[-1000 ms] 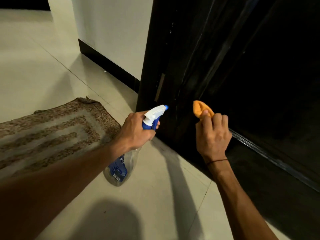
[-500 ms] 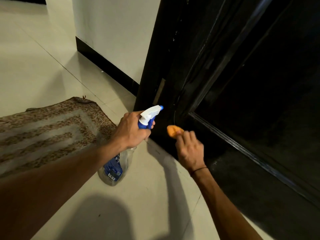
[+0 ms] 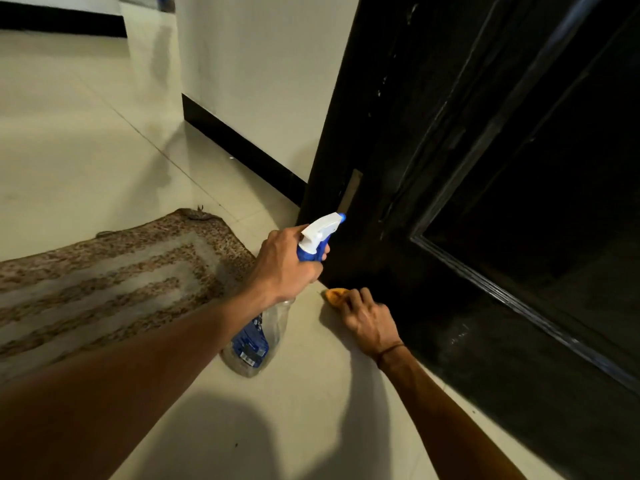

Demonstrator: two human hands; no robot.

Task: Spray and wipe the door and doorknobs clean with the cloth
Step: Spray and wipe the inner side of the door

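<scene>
A dark, glossy door (image 3: 450, 168) with a raised panel frame fills the right side. My left hand (image 3: 285, 263) grips the neck of a clear spray bottle (image 3: 256, 341) with a white and blue trigger head, nozzle toward the door. My right hand (image 3: 369, 320) holds an orange cloth (image 3: 334, 295) against the door's bottom corner, close to the floor. Most of the cloth is hidden under my fingers. No doorknob is in view.
A brown patterned doormat (image 3: 121, 271) lies on the pale tiled floor (image 3: 86, 150) at the left. A white wall (image 3: 263, 71) with a black skirting strip runs up to the door's left edge. My shadow falls on the tiles in front.
My right hand has slid the orange cloth down the door, from the panel edge to the bottom corner near the floor. The left hand with the bottle has stayed roughly where it was.
</scene>
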